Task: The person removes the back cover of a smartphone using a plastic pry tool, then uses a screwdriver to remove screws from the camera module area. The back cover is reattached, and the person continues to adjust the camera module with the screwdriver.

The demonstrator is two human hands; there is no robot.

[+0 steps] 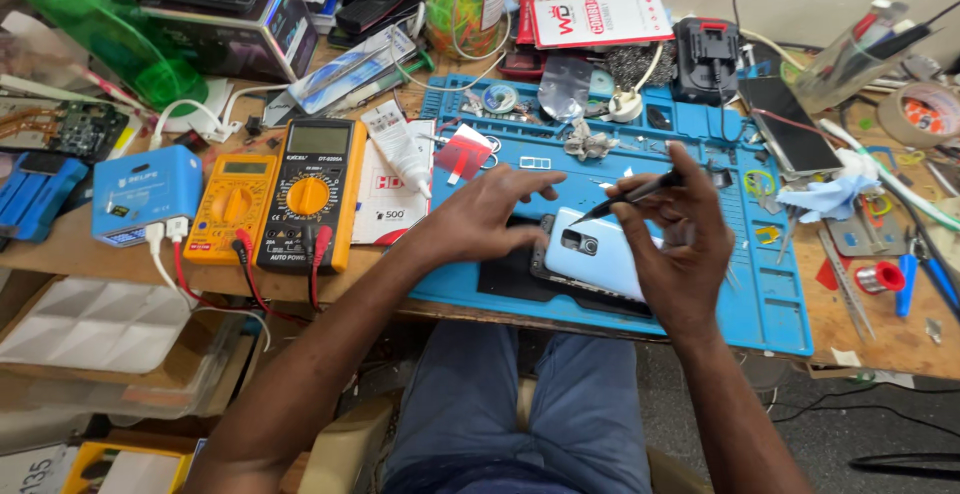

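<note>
A pale blue smartphone [598, 257] lies back-up on a blue work mat [770, 299], its rear cover partly lifted from the dark body. My left hand [480, 216] rests on the phone's left end, fingers spread, pinning it down. My right hand [680, 234] grips a thin black tool [630, 194] like a pen. The tool's tip points down at the top edge of the phone's back, near the camera block.
Two orange multimeters [310, 194] with red and black leads stand left of the mat, beside a blue box [145, 194]. A white glue tube [398, 144], another phone [790, 126], tweezers, solder and a green bottle [100, 29] crowd the wooden bench. A white tray [90, 324] sits lower left.
</note>
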